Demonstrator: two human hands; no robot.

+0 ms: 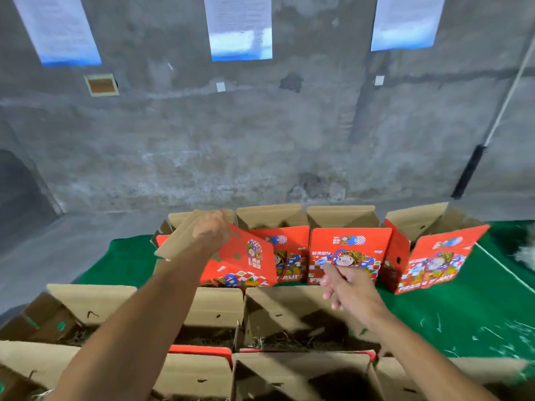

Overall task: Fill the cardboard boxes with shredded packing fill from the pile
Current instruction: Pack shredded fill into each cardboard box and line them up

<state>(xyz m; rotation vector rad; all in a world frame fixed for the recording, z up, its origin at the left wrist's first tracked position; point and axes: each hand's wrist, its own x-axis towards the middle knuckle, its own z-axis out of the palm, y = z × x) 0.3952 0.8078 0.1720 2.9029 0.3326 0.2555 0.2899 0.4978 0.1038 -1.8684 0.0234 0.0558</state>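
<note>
A person's left hand (212,230) grips the top flap of a tilted red box (243,261), which leans with its printed face toward 5 o'clock, at the left end of the far row on the green-covered desk (451,311). The right hand (346,285) hovers free at 3 o'clock of that box, fingers loosely extended and holding nothing, in front of an upright red box (347,250) with a cartoon print.

Another printed box (289,253) stands between the tilted box and the upright one, and a fourth box (425,256) at 2 o'clock leans open with its front flap splayed outward. What lies inside the far row cannot be seen past the raised brown flaps.

In the near rows, toward 6 o'clock, open brown cartons (278,319) stand touching side by side; strands of shredded fill (260,341) show in the bottoms of several, low in the dark interiors. One carton at 8 o'clock (58,322) holds a thin tangle of the same strands.

The pale pile of fill (525,256) sits at the desk's right edge, at 3 o'clock, partly cut off by the frame. Loose shreds (503,337) are scattered on the green cover at 4 o'clock. A grey concrete wall (260,140) with posted sheets rises behind.
</note>
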